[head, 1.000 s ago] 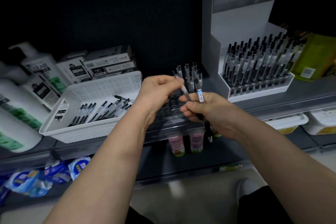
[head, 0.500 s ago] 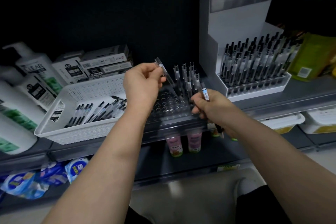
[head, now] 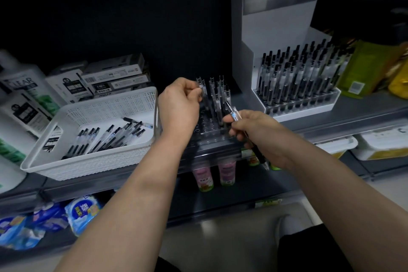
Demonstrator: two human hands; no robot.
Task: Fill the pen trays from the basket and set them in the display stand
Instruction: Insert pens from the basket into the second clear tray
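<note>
**Mid-fill, one at a time**

Loose pens (head: 110,137) lie in the basket (head: 35,162). The left hand (head: 178,106) pinches an upright pen (head: 201,90) near its top in the tray (head: 207,137); the right hand (head: 258,132) grips spare pens (head: 231,113). Likely light, stiff, slick: grip the barrel.

I count one basket (head: 88,162), one stand (head: 276,28), one clear tray (head: 208,138), one white tray (head: 309,109), two pink bottles (head: 203,178); pens (head: 110,137) too many to tally.

Perforated white plastic basket (head: 106,106), clear glossy plastic pen tray (head: 207,137), matt grey shelf (head: 353,121)
</note>
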